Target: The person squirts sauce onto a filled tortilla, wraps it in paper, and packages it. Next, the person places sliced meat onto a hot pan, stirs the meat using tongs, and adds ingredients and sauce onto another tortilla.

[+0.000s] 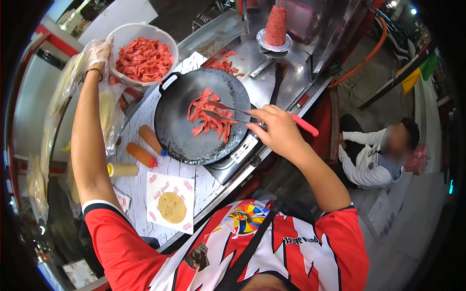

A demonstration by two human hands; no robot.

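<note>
Gloved in clear plastic, my left hand is at the left rim of a white bowl, its fingers closed on the rim. Sliced red meat fills the bowl. My right hand is bare and closed around metal tongs. The tongs' tips touch a pile of red meat strips on a round black griddle. Below the griddle, a flat round bread lies on printed white paper.
Sauce bottles lie left of the griddle. A meat cone stands on a spit above a metal tray. Bagged flatbreads hang at left. A red-handled utensil lies beyond my right hand. A person sits at right.
</note>
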